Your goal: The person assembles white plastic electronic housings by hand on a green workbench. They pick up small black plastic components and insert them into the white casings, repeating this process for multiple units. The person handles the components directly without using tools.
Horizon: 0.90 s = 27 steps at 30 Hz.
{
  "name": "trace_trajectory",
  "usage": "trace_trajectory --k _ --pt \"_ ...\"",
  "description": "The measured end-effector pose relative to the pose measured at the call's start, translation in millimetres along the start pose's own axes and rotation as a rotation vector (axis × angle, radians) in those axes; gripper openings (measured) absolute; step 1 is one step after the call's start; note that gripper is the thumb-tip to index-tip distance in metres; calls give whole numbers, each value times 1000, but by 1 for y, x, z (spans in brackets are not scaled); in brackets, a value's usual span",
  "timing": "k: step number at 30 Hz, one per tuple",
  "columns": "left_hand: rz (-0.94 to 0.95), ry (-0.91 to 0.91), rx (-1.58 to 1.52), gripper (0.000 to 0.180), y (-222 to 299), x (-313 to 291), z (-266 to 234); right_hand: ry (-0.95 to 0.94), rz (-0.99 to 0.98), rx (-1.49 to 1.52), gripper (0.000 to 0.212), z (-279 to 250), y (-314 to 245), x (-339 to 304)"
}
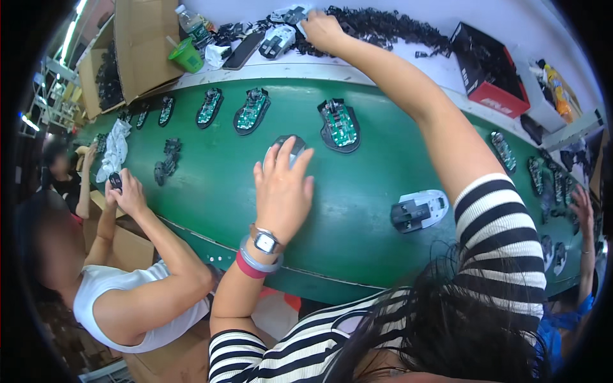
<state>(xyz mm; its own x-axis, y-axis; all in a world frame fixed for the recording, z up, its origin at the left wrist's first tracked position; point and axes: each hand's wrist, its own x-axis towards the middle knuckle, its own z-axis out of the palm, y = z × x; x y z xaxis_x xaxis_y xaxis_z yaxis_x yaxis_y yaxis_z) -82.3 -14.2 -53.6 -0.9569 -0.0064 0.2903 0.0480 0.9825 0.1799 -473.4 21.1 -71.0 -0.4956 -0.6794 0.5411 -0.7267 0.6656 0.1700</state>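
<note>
My left hand (pixel 284 185) is over the green work surface (pixel 357 242), fingers spread on top of a grey-and-black computer mouse shell (pixel 292 145) that they partly cover. Its thumb stands away from the shell. At the far ledge my right hand (pixel 324 32) is stretched out with its fingers bent together beside a dark shell piece (pixel 295 14); what the fingertips hold is too small to tell. Just left of that hand lies a white-and-black mouse shell (pixel 277 42). A mouse base with a green circuit board (pixel 340 124) sits beyond my left hand.
More mouse bases (pixel 251 112) line the far side. A white-and-black shell (pixel 419 210) lies near my right arm. The ledge carries black parts (pixel 383 25), a phone (pixel 244 51), a green cup (pixel 186 55) and a red-black box (pixel 490 70). A co-worker in white (pixel 147 300) works at left.
</note>
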Motion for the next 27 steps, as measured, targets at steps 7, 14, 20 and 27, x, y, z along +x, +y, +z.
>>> trace_trajectory --k 7,14,20,27 --pt "-192 36 278 55 -40 -10 4 12 111 -84 20 33 38 -7" --pt "-201 -94 -1799 59 -10 32 7 156 2 938 17 -171 -62 -166" --pt "-267 -279 -1863 38 29 56 18 -269 259 1141 31 -265 -92 -285" --pt "-362 -478 -1857 41 28 32 4 -142 246 787 13 -254 -92 -386"
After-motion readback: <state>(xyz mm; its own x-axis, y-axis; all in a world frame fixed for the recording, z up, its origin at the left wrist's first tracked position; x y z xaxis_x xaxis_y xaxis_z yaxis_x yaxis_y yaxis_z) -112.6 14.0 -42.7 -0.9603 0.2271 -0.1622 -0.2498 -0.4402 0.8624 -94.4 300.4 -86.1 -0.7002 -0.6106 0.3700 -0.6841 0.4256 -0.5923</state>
